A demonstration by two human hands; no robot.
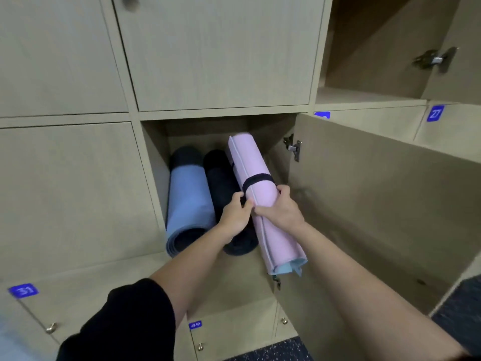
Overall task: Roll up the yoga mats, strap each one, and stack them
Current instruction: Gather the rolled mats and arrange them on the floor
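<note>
A rolled pink yoga mat (pixel 260 173) with a dark strap (pixel 256 181) round it points into an open wooden locker (pixel 153 162), its near end sticking out. My right hand (pixel 279 211) grips the roll from the right, just below the strap. On the roll's left edge my left hand (pixel 235 216) pinches it. Inside the locker lie a rolled light blue mat (pixel 187 204) on the left and a rolled dark mat (pixel 221 183) in the middle, side by side.
The locker's door (pixel 377 204) stands open to the right, close beside the pink mat. Closed locker doors surround the opening, some with blue number tags (pixel 23 290). Another locker (pixel 364 74) is open at the upper right. Dark speckled floor (pixel 455 303) shows at the lower right.
</note>
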